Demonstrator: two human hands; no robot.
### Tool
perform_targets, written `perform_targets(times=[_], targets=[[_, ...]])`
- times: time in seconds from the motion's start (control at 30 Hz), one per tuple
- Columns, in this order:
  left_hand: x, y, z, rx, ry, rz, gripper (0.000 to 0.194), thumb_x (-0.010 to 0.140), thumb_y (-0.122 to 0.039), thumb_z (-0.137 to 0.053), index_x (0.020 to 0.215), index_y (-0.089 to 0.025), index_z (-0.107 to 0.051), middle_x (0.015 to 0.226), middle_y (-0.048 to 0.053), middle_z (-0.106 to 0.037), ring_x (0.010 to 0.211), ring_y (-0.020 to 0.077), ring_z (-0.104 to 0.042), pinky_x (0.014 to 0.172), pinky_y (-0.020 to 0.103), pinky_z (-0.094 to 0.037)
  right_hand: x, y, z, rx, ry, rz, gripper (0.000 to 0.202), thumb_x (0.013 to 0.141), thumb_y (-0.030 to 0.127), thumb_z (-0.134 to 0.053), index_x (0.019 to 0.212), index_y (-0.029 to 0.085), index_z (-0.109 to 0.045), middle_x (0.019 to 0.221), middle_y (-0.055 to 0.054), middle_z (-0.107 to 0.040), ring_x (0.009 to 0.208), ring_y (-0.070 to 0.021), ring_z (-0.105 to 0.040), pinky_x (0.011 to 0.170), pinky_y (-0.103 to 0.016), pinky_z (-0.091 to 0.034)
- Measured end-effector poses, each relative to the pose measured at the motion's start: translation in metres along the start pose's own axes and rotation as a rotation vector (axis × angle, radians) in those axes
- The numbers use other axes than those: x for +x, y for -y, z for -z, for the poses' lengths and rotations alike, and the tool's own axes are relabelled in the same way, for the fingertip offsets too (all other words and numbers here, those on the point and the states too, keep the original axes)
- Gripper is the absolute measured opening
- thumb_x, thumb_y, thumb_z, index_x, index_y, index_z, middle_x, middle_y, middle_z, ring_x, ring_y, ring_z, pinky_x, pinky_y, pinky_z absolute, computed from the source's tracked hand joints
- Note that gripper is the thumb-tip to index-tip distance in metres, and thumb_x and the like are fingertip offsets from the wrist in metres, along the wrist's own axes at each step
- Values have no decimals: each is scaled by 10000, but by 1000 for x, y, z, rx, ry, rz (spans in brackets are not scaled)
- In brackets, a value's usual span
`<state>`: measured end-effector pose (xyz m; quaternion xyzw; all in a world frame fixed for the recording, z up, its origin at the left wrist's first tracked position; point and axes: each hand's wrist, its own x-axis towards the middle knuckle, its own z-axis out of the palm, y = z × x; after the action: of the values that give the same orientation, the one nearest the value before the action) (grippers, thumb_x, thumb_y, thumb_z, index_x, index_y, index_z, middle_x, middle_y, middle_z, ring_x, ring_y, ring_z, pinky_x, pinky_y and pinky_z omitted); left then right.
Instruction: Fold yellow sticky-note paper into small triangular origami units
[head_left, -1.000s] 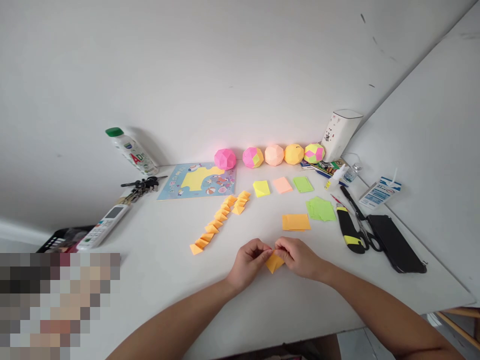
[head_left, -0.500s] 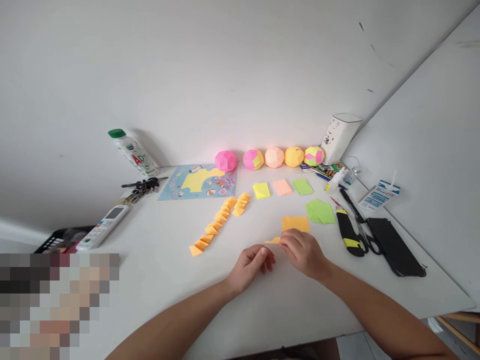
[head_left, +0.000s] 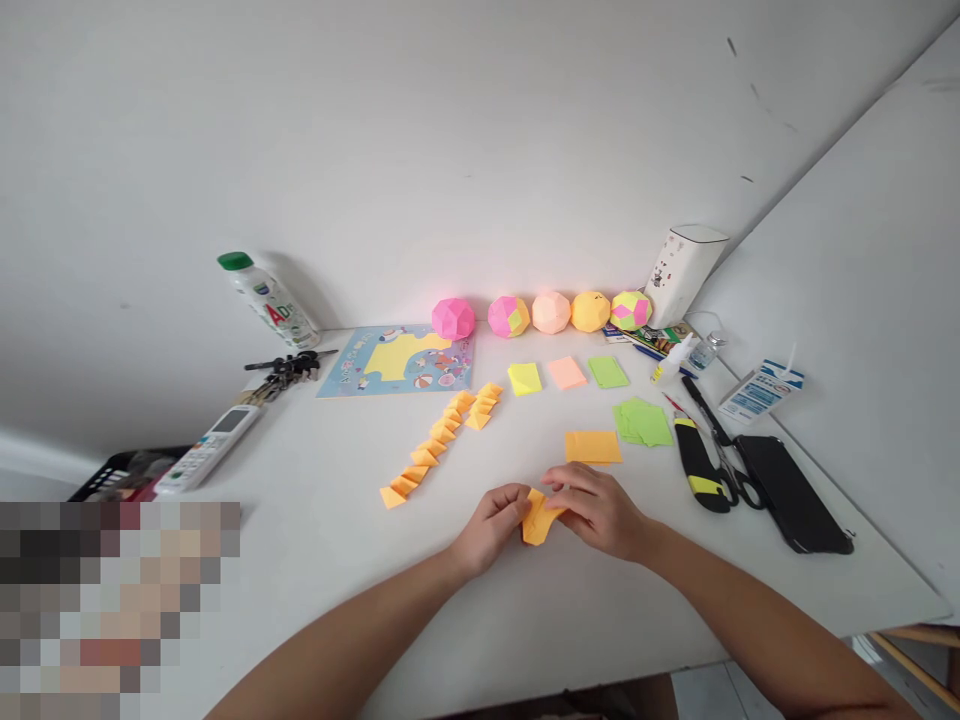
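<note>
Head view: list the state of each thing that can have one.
Orange paper: creased, partly open, held by left hand, right hand at its edge
Folded orange units: overlapping in two rows
Orange notes: flat, stacked
Loose green notes: overlapping, spread
Paper balls: assembled
Drink bottle: capped
Drink carton: straw inserted
Scissors: lying down, opening unclear
Remote control: face up

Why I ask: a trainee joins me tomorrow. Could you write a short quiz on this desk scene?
1. What does the person's left hand hold?
a) scissors
b) creased orange paper
c) a green slip

2. True or false: the keys lie between the green-capped bottle and the white remote.

3. How many faceted balls are lined up in the row?

Key: 1. b; 2. True; 3. Five.
</note>
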<state>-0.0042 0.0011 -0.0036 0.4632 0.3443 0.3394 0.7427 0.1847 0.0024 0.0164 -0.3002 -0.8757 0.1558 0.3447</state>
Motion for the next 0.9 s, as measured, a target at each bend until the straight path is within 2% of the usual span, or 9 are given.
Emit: perform_targets(times=[0.1,0.2,0.3,0.43,0.53,0.6,0.73,0.8,0.9], targets=[[-1,-4,-3,81,9,-13,323,799,-461,-514,679,-161,-509,590,-11,-504,548,106,-453,564,241,-380,2,3,1,214,39,-138,105,859,231,-501,851,198,-600,981,-89,-607,830,-173,-570,723,-316,-500],[-2,-3,-4,98,-35,-92,346,815,-499,-469,819,-164,-558,747,19,-536,589,112,-480,569,250,-414,3,5,4,388,69,-382,132,842,291,-535,850,181,-607,944,-80,-591,759,-153,-565,628,-264,-495],[-2,1,-2,82,-70,-168,419,832,-545,-394,812,-161,-560,770,31,-528,602,117,-482,555,252,-421,4,4,6,492,82,-595,178,809,339,-576,762,169,-592,812,-38,-571,673,-130,-542,581,-240,-469],[1,8,0,67,-49,-137,309,761,-454,-587,741,-152,-523,656,-9,-508,529,77,-425,497,215,-371,2,3,7,699,160,-776,246,798,389,-577,722,155,-554,649,4,-547,551,-106,-519,514,-227,-445],[3,10,0,43,-54,-114,279,752,-406,-619,774,-145,-524,632,-16,-521,504,66,-424,470,206,-363,3,4,6,797,162,-819,265,820,400,-544,751,144,-555,597,7,-564,524,-107,-540,490,-224,-436],[3,10,-1,15,-78,-124,294,745,-383,-634,895,-159,-517,671,-18,-537,511,69,-452,463,206,-382,4,4,5,837,134,-832,265,822,404,-542,790,142,-557,602,6,-581,511,-109,-557,470,-222,-430],[2,10,-3,-13,-92,-171,500,745,-346,-645,1165,-218,-404,709,-33,-516,531,80,-497,460,211,-417,4,3,5,884,137,-815,259,821,398,-548,854,141,-560,648,-4,-616,516,-113,-579,472,-228,-433],[2,10,-3,-7,-78,-181,505,753,-342,-638,1182,-215,-403,731,-22,-526,541,80,-503,464,211,-420,3,2,4,879,147,-793,247,829,377,-543,897,140,-560,666,-10,-623,535,-113,-582,490,-230,-438],[1,12,-2,11,-64,-158,423,757,-351,-631,1107,-176,-469,736,-4,-555,521,72,-495,464,213,-415,1,1,4,861,151,-769,237,841,342,-536,968,143,-550,663,-9,-621,554,-114,-580,514,-236,-445]])
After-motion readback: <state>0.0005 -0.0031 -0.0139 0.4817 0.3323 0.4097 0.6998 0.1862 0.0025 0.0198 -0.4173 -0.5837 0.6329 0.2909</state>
